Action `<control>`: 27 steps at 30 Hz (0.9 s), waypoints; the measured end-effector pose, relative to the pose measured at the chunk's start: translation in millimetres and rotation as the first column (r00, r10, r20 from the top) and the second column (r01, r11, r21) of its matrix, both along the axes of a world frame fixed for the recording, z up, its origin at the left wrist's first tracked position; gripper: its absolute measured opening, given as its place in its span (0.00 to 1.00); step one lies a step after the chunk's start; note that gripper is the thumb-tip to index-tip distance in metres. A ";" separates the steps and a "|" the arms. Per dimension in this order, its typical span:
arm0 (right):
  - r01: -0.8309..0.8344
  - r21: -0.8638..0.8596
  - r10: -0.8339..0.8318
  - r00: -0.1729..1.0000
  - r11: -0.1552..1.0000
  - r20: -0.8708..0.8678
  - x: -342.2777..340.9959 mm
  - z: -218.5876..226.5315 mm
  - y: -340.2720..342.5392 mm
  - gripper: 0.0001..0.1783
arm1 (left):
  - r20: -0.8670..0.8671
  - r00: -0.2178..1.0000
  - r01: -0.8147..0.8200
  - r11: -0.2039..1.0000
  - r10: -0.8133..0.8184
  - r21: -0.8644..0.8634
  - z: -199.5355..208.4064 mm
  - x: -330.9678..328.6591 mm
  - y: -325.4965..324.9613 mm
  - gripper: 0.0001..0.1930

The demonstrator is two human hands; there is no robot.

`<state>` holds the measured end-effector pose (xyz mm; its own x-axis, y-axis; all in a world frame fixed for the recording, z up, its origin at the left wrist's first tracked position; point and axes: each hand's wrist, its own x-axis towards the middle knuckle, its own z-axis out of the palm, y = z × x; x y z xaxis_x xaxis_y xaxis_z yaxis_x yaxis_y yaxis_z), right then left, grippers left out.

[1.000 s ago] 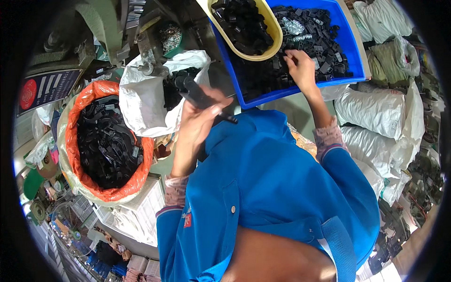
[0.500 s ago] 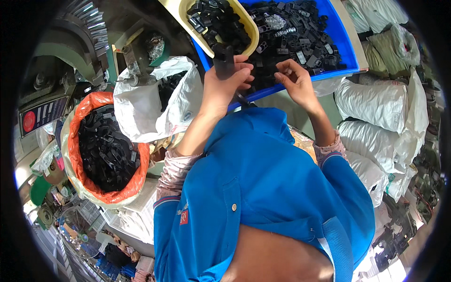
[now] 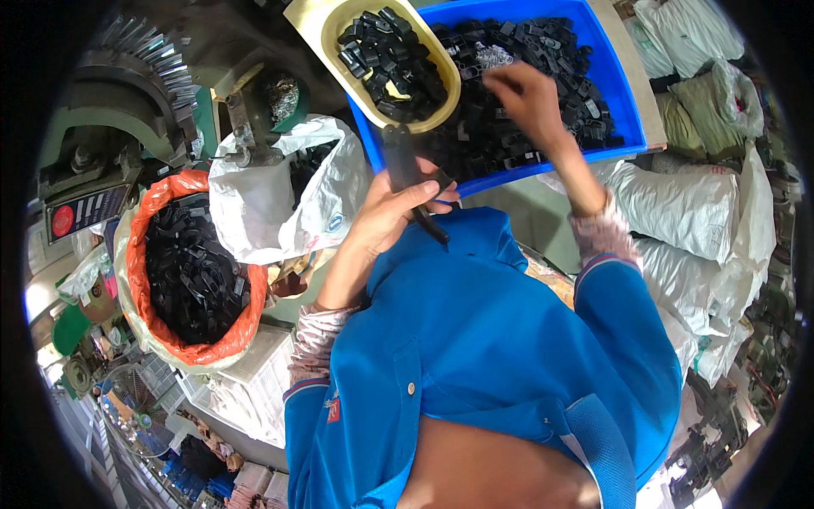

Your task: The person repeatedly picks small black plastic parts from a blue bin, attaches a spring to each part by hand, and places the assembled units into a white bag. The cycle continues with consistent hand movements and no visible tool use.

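Note:
My left hand (image 3: pixel 388 206) is closed around a long black plastic part (image 3: pixel 402 159), just in front of the blue tray. The part's upper end reaches up beside the cream tub, and its thin lower end points toward my blue shirt. Over the blue tray (image 3: pixel 631 119), my right hand (image 3: pixel 536 106) has its fingers bent together at a small heap of silvery springs (image 3: pixel 493 57). Whatever its fingertips pinch is hidden. Many small black plastic pieces (image 3: pixel 543 41) fill the tray around the springs.
An oval cream tub (image 3: pixel 452 89) of black clips sits on the tray's left corner. To the left stand a white sack (image 3: pixel 254 204), an orange-lined sack (image 3: pixel 136 271) of black parts and a machine (image 3: pixel 110 110). Stuffed white sacks (image 3: pixel 670 208) are stacked at right.
My right hand has moved up and away from my left hand to the springs. The left hand has drawn lower and nearer to me with the black part.

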<state>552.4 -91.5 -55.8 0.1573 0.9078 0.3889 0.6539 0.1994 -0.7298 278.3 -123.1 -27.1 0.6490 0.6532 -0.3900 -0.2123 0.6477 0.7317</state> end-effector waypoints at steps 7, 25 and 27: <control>-0.200 -0.129 0.237 0.772 0.971 0.590 18.1 -47.2 117.7 0.16 | 0.137 0.979 -0.142 0.988 0.150 -0.062 8.7 -5.9 6.2 0.21; -0.446 -0.340 -0.038 0.561 0.828 -0.827 5.1 30.0 -66.3 0.13 | -0.088 0.983 -0.108 0.892 0.162 0.438 -11.8 83.2 34.2 0.19; -0.398 -0.356 0.017 0.687 0.846 -0.727 1.9 35.7 -68.2 0.09 | -0.086 0.984 -0.115 0.921 0.158 0.373 -15.9 82.9 33.0 0.19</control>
